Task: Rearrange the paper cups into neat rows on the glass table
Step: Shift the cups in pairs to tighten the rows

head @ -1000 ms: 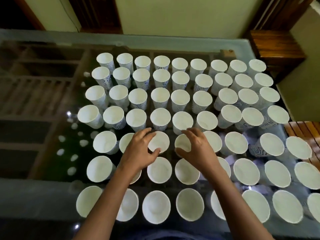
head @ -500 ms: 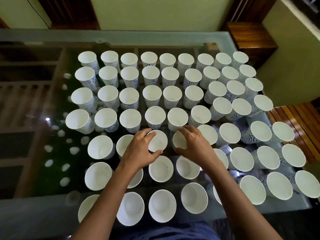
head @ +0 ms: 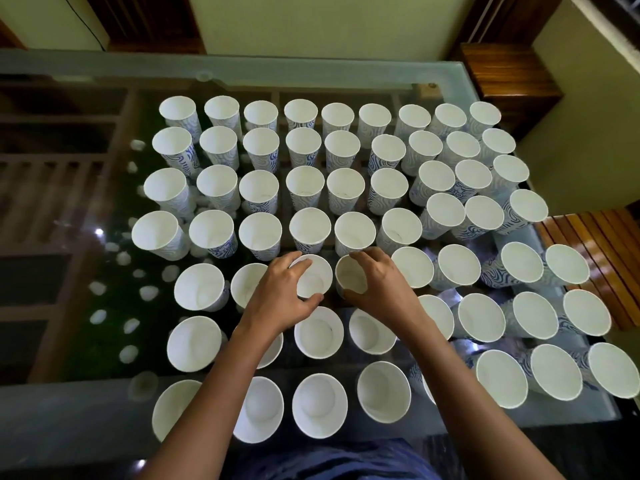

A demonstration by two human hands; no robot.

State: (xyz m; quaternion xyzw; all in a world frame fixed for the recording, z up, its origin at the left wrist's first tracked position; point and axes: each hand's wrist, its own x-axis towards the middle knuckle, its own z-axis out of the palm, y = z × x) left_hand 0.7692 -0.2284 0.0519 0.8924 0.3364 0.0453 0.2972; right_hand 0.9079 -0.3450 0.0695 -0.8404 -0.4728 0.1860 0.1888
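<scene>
Several white paper cups with blue swirl patterns stand upright in rows on the glass table (head: 311,72). My left hand (head: 282,294) grips one cup (head: 316,277) in the fifth row from the far edge, fingers over its rim and thumb on its near side. My right hand (head: 382,284) grips the neighbouring cup (head: 350,277) the same way. The two held cups stand side by side, almost touching. The far rows look straight; the cups at the right (head: 519,268) sit more loosely spaced.
A wooden cabinet (head: 509,69) stands past the table's far right corner, and a slatted wooden surface (head: 588,244) lies to the right. The table's left part (head: 69,202) holds no cups; white pebbles show beneath the glass. The near edge runs close to my body.
Both hands stay on the same two cups, closing a little tighter around them. My head has shifted, so the whole table sits further left in view.
</scene>
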